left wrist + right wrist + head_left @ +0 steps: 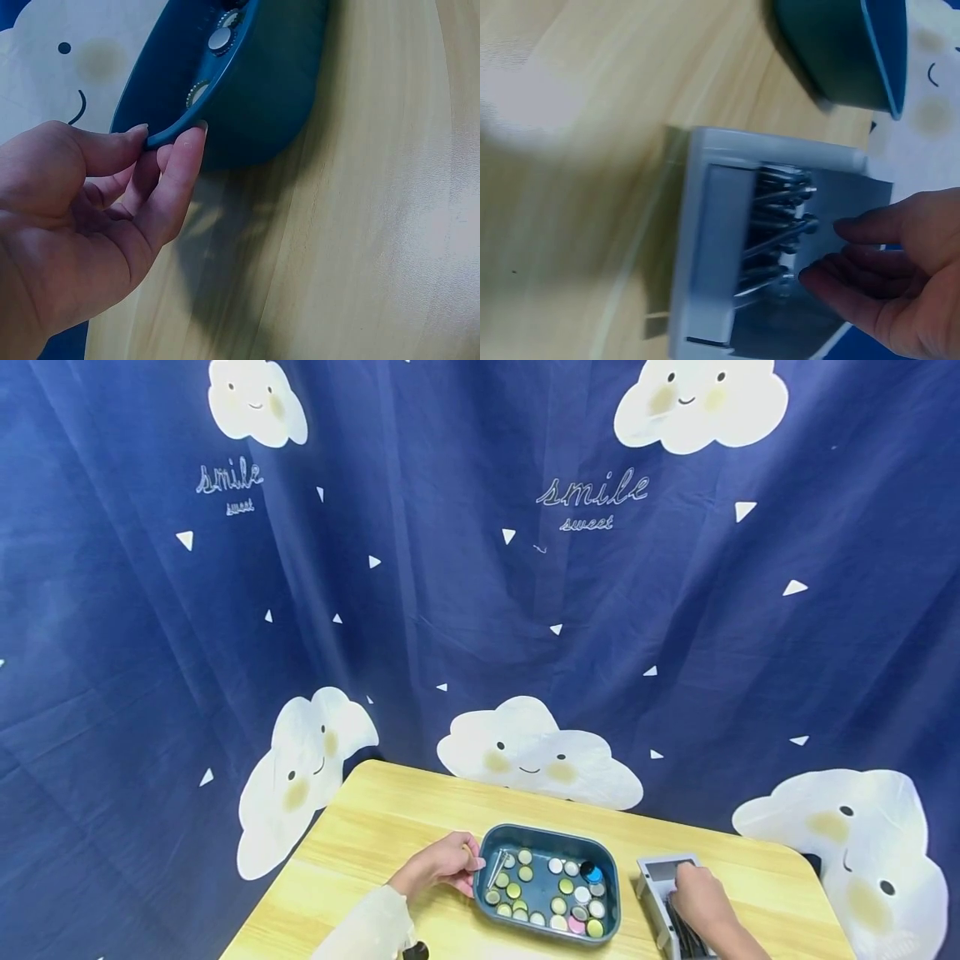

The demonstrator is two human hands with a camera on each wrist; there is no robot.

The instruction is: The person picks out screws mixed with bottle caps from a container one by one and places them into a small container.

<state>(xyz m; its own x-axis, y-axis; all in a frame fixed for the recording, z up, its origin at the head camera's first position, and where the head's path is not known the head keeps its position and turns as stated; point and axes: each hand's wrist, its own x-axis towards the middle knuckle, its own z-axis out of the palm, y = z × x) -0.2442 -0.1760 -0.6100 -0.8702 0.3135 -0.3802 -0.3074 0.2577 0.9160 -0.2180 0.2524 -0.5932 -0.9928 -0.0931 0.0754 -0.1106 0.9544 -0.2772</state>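
My left hand [452,862] pinches the near-left rim of a dark teal tub [540,893], thumb on the inside and fingers outside, as the left wrist view shows. Several crimped bottle caps [558,906], pale, yellow, pink and blue, lie scattered over its floor. Thin metal nails [497,868] lean at its left end. My right hand [900,270] is over a grey box [772,141], thumb and fingers apart with nothing between them. Inside that box lie several long nails [772,240], their round heads toward my fingertips.
Both containers stand on a light wooden table [405,802], the grey box right of the tub with a narrow gap. Behind the table hangs a blue curtain [480,610] printed with clouds. A small black round thing [416,951] shows by my left sleeve.
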